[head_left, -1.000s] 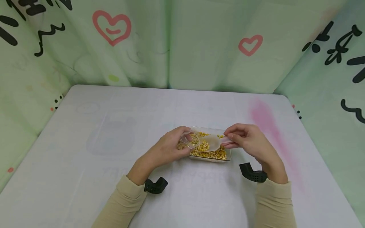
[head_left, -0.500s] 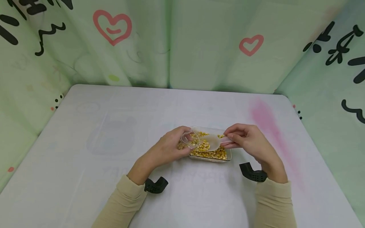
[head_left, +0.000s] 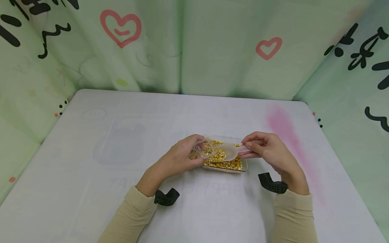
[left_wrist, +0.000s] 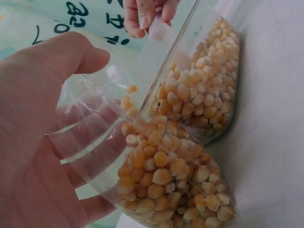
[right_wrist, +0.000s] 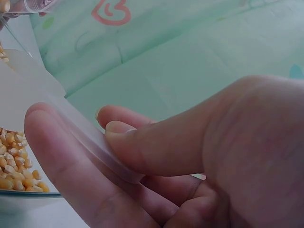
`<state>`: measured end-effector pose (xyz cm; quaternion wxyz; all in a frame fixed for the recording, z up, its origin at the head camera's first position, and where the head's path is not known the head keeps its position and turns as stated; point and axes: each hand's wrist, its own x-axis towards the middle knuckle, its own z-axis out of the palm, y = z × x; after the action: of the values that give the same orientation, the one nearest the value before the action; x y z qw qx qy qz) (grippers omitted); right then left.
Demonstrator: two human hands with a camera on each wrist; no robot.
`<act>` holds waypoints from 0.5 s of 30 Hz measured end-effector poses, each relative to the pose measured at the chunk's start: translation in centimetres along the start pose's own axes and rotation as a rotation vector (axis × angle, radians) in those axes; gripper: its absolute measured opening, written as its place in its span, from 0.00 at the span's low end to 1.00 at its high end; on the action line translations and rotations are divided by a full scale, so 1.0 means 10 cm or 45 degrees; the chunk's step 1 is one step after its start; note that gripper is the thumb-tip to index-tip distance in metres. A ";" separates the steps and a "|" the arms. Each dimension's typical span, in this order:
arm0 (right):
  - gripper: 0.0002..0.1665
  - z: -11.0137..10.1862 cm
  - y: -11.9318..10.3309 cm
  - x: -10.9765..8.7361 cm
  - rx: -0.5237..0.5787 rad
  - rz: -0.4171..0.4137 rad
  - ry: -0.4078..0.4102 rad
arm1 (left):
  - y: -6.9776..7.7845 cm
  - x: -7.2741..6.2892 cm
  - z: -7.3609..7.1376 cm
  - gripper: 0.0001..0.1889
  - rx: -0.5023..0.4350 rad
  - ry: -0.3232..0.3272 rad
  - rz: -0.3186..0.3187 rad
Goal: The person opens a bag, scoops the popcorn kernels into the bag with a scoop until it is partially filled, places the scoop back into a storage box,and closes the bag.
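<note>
Working over box [head_left: 223, 169] between left hand [head_left: 182, 157] and right hand [head_left: 270, 152]. Gripping cup [left_wrist: 92, 107] in curled left fingers, pinching scoop [head_left: 230, 152] between right thumb and fingers. Seemingly filling cup with kernels [left_wrist: 161, 175]; next, likely calls for tilting scoop.

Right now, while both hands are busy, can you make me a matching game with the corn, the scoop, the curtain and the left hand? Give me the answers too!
Things:
1. corn
2. scoop
3. curtain
4. left hand

Matches:
A. holding a clear container
B. green
C. held by the right hand
D. yellow

Right pairs: 1-D, 2-C, 3-B, 4-A
</note>
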<state>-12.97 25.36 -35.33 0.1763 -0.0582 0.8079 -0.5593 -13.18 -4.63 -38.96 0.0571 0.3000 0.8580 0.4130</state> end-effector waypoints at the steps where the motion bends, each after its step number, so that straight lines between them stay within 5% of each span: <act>1: 0.14 0.00 0.00 0.00 0.007 -0.004 0.000 | 0.00 0.00 0.00 0.24 0.001 -0.001 0.002; 15: 0.16 -0.06 0.06 0.01 0.053 -0.039 0.008 | 0.02 0.00 -0.01 0.24 -0.014 -0.014 -0.035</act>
<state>-13.19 26.10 -35.76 0.1664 -0.0653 0.7955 -0.5790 -13.08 -4.62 -38.78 0.0692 0.2900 0.8594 0.4154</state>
